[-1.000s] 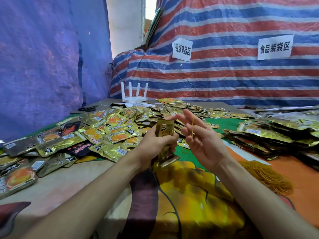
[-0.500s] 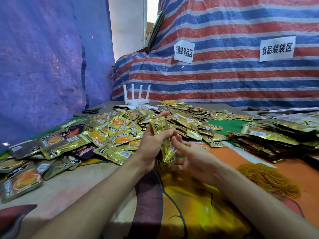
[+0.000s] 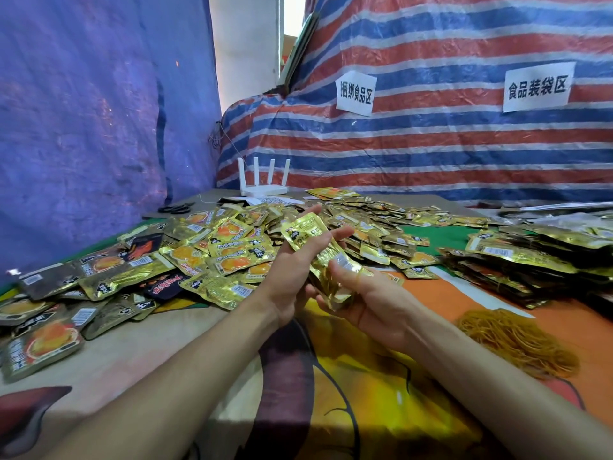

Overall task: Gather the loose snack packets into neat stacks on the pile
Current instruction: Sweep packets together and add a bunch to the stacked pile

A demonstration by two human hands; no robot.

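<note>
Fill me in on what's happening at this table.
A person holds a small stack of gold packets, the left hand gripping its upper part and the right hand its lower end. Loose packets lie scattered behind and to the left, piled packets sit on the right, and a heap of rubber bands lies beside the right forearm.

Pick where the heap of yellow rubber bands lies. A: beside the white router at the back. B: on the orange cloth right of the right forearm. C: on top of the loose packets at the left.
B: the rubber bands sit on the orange cloth, just outside the right forearm.
</note>
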